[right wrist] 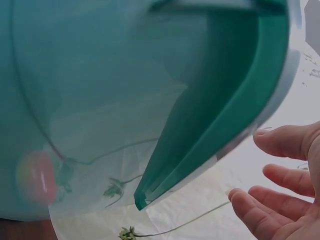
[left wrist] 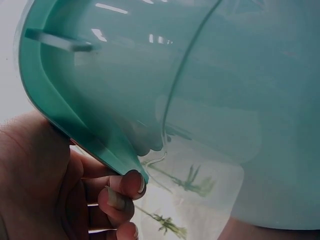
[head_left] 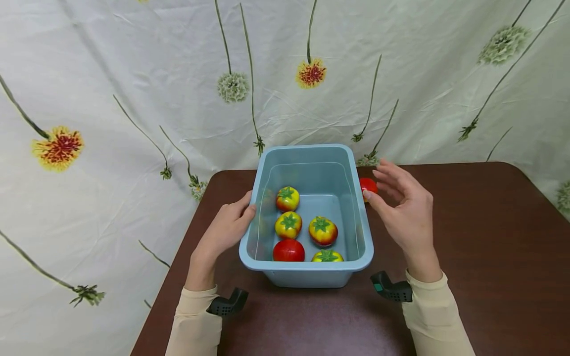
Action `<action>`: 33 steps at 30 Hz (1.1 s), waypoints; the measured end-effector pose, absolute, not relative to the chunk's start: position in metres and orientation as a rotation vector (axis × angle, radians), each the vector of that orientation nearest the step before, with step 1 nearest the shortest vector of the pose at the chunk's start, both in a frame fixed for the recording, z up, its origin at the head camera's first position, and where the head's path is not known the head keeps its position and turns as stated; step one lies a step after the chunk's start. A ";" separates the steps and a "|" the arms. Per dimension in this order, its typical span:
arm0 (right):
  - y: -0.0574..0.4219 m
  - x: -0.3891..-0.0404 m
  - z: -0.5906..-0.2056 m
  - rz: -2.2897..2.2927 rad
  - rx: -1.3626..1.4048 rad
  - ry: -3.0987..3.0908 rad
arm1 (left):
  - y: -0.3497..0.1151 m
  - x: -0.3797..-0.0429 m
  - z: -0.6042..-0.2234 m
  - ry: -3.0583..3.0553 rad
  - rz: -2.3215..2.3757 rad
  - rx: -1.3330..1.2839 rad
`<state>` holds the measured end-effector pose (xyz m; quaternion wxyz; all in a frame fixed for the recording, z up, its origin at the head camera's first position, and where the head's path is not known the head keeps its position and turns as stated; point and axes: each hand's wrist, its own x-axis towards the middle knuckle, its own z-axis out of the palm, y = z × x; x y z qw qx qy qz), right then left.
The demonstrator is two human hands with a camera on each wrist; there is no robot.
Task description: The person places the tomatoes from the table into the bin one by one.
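A light blue plastic bin point(head_left: 305, 274) stands on the table, holding several glossy toy fruits, tomato- or persimmon-like. Most show yellow tops with green leaves, like this fruit point(head_left: 323, 231); one red fruit point(head_left: 288, 250) shows no leaves. My left hand point(head_left: 227, 225) grips the bin's left rim, fingertips curled at the rim's edge in the left wrist view. Beside the right rim my right hand point(head_left: 407, 212) has its fingers spread, holding nothing. Another red fruit point(head_left: 368, 185) lies outside the bin on the right, partly hidden by the rim and my thumb.
The dark brown table point(head_left: 494, 247) extends to the right of the bin. A white cloth point(head_left: 178, 74) with flower prints hangs behind and to the left. Each wrist wears a black device, such as the right wrist device point(head_left: 394, 289).
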<state>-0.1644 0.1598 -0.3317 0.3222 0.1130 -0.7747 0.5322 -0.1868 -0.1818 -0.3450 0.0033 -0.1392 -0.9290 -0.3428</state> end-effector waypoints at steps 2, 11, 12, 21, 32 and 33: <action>0.161 -0.166 -0.333 1.385 0.280 -2.048 | -0.182 -0.187 -0.345 -2.912 -1.078 -0.438; 0.165 -0.169 -0.336 1.388 0.248 -2.058 | -0.181 -0.187 -0.346 -2.909 -1.106 -0.442; 0.165 -0.169 -0.336 1.387 0.243 -2.062 | -0.181 -0.187 -0.346 -2.907 -1.104 -0.443; 0.166 -0.171 -0.337 1.364 0.204 -2.098 | -0.181 -0.187 -0.346 -2.911 -1.126 -0.432; 0.167 -0.181 -0.346 1.309 0.134 -2.187 | -0.182 -0.187 -0.346 -2.912 -1.115 -0.432; 0.167 -0.182 -0.347 1.301 0.129 -2.198 | -0.182 -0.187 -0.346 -2.912 -1.118 -0.433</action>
